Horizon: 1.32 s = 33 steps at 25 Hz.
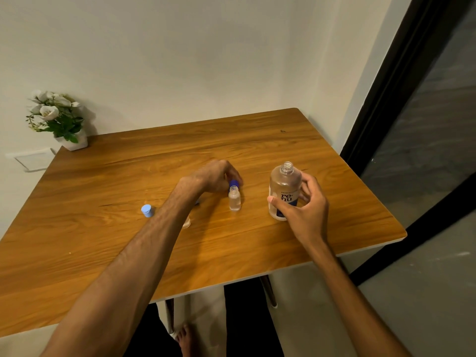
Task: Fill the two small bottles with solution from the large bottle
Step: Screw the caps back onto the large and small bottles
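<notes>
The brown wood-grain table (103,240) carries everything. At three o'clock stands the large clear uncapped bottle with a blue label (284,190), the right hand (302,207) curled around it. At centre, the small clear open bottle (234,199) stands upright; just above it the left hand (215,176) pinches a dark blue cap (234,183). A light blue cap (146,210) lies at nine o'clock.

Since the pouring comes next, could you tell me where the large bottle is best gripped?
Grip the large bottle round its wide labelled body, coming from its right side, where the right hand already curls. It stands upright and uncapped; the narrow threaded neck gives little purchase.
</notes>
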Motion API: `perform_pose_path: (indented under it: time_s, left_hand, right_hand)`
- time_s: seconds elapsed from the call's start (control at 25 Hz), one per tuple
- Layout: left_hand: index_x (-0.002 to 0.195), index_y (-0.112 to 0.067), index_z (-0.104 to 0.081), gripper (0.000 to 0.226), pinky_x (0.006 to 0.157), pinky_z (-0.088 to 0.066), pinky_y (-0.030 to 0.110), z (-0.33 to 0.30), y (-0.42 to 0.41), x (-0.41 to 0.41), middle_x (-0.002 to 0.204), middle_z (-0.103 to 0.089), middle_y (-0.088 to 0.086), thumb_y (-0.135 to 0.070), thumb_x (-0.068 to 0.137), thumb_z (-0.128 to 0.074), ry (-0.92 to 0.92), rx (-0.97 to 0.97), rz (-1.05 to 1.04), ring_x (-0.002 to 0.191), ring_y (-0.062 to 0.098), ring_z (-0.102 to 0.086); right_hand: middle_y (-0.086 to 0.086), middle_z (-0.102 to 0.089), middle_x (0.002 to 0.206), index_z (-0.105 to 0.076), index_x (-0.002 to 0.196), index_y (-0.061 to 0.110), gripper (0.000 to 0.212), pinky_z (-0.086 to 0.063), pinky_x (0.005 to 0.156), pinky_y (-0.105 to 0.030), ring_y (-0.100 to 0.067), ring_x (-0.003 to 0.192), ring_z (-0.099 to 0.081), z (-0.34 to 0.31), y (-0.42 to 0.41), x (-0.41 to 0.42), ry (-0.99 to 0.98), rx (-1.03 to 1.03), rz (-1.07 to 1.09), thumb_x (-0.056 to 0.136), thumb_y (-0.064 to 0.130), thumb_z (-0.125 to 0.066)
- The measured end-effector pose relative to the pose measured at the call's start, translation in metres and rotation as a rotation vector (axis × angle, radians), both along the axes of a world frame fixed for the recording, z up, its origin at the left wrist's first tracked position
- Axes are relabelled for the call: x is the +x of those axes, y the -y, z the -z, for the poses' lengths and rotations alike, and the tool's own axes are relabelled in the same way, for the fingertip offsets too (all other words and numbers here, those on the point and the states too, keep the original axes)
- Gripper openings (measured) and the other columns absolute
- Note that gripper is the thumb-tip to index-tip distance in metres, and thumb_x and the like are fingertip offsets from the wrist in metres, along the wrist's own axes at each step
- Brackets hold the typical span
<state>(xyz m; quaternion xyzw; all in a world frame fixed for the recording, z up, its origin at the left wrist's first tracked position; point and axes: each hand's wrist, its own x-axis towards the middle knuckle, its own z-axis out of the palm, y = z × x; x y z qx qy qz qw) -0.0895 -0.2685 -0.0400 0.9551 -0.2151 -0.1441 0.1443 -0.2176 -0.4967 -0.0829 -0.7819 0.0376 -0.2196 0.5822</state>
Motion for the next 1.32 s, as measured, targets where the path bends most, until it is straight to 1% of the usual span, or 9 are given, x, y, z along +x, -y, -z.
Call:
perform_pose_path:
  time_s: [0.16,0.28,0.4,0.56,0.72,0.8,0.96,1.16,1.32]
  left_hand:
    - [0.118,-0.018,-0.075,0.027,0.077,-0.050,0.026,-0.025,-0.011,-0.016,0.110,-0.075,0.004,-0.025,0.092,-0.077,0.222,-0.422,-0.223,0.094,0.016,-0.065]
    - [0.113,-0.016,-0.076,0.027,0.072,-0.048,0.024,-0.062,0.001,-0.044,0.095,-0.073,0.002,-0.033,0.093,-0.077,0.261,-0.652,-0.202,0.086,0.012,-0.063]
    - [0.111,-0.015,-0.077,0.030,0.071,-0.051,0.022,-0.082,0.027,-0.063,0.095,-0.074,-0.001,-0.038,0.092,-0.078,0.264,-0.588,-0.072,0.086,0.012,-0.066]
    - [0.109,-0.015,-0.074,0.029,0.072,-0.056,0.026,-0.077,0.046,-0.067,0.095,-0.074,-0.001,-0.040,0.093,-0.075,0.319,-0.460,-0.024,0.085,0.013,-0.069]
    - [0.094,-0.016,-0.067,0.027,0.056,-0.038,0.021,-0.070,0.065,-0.070,0.075,-0.063,-0.005,-0.042,0.094,-0.072,0.440,-0.305,-0.014,0.067,0.012,-0.057]
    - [0.092,-0.015,-0.065,0.028,0.057,-0.036,0.021,-0.073,0.074,-0.070,0.073,-0.060,-0.005,-0.043,0.096,-0.069,0.461,-0.267,-0.003,0.065,0.012,-0.054]
    - [0.097,-0.012,-0.069,0.035,0.065,-0.044,0.026,-0.078,0.091,-0.066,0.082,-0.064,0.001,-0.047,0.098,-0.065,0.568,-0.123,0.043,0.074,0.018,-0.060]
    - [0.132,-0.014,-0.070,0.037,0.089,-0.057,0.036,-0.084,0.097,-0.066,0.123,-0.065,0.009,-0.023,0.098,-0.059,0.481,-0.097,0.166,0.113,0.024,-0.064]
    - [0.125,-0.019,-0.075,0.049,0.097,-0.053,0.036,-0.092,0.098,-0.071,0.134,-0.063,0.008,-0.030,0.084,-0.050,0.385,-0.145,0.211,0.127,0.024,-0.058]
  right_hand:
    - [0.011,-0.065,0.135,-0.061,0.139,0.019,0.078,-0.051,0.088,-0.004,0.008,0.116,-0.059,-0.003,-0.008,0.004,0.024,-0.002,-0.027,0.069,0.019,-0.097]
    - [0.012,-0.065,0.136,-0.060,0.139,0.021,0.079,-0.051,0.091,-0.011,-0.006,0.121,-0.062,-0.010,-0.015,0.011,0.064,-0.023,-0.043,0.069,0.019,-0.097]
    - [0.018,-0.062,0.133,-0.059,0.141,0.024,0.080,-0.047,0.094,-0.011,-0.004,0.124,-0.059,-0.016,-0.020,0.016,0.095,-0.063,-0.065,0.069,0.023,-0.097]
    - [0.015,-0.067,0.131,-0.061,0.140,0.023,0.080,-0.047,0.086,-0.005,0.003,0.116,-0.061,-0.010,-0.020,0.017,0.080,-0.090,-0.054,0.068,0.026,-0.097]
    - [0.010,-0.070,0.131,-0.063,0.138,0.019,0.078,-0.048,0.090,-0.004,0.011,0.118,-0.059,0.000,-0.013,0.015,0.078,-0.077,-0.026,0.068,0.021,-0.098]
    - [0.011,-0.069,0.133,-0.062,0.139,0.021,0.078,-0.053,0.096,-0.013,0.006,0.121,-0.060,0.002,-0.009,0.016,0.077,-0.066,-0.026,0.070,0.025,-0.097]
    - [0.009,-0.070,0.133,-0.059,0.142,0.024,0.080,-0.059,0.100,-0.032,-0.007,0.126,-0.063,0.009,-0.003,0.016,0.067,-0.032,-0.018,0.071,0.031,-0.096]
    - [0.009,-0.071,0.130,-0.060,0.139,0.023,0.080,-0.063,0.098,-0.039,-0.009,0.122,-0.067,0.016,0.004,0.019,0.013,0.034,-0.032,0.069,0.030,-0.098]
    - [0.007,-0.072,0.130,-0.060,0.139,0.020,0.080,-0.063,0.095,-0.034,-0.007,0.119,-0.069,0.016,0.005,0.019,-0.009,0.048,-0.040,0.069,0.029,-0.098]
